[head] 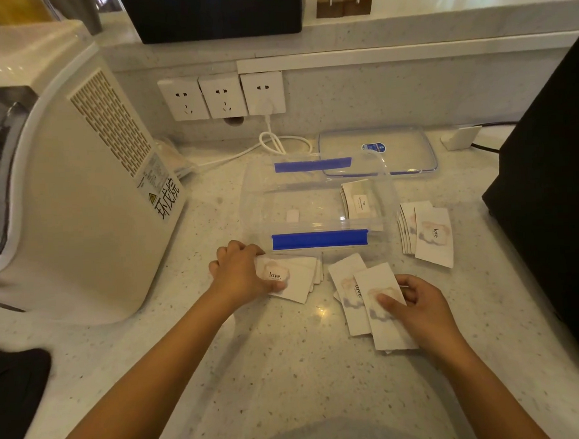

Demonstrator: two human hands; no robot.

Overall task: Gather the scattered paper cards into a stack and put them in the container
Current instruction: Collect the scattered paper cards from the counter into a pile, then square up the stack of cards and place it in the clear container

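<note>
So, cards sit in several small piles w/ both hands working the worktop [289, 370]. The left hand [240, 275] has its fingers curled down over the left end of one pile [296, 279], thumb pressing on the top card by the word "love"; the rest of that pile fans out to the right of the fingertips, edges uneven. The right hand [420, 309] is pinching a second pile [373, 302]: thumb flat on the top card's print, other fingers bent behind the far edge, so closed on the cards, not spread. Those cards splay toward the left of the thumb, one lower card poking out.

A third pile [430, 235] lies beyond the right hand's knuckles, near but untouched. The clear box [317, 201] stands open just past both sets of fingertips, blue clips front & back, w/ a few cards [359, 200] already inside at its right end. Its lid [378, 151] lies further back.

Step in hand looks like squaring each pile, approx. the middle of the job. To do it well: probably slide the right pile toward the left one rather than lift it, since thin paper fans easily; tap long edges on the worktop to align; keep thumbs on top so nothing slips. Then sweep in the third pile before going to the box. Risk: loose bottom cards left behind under the palm.
</note>
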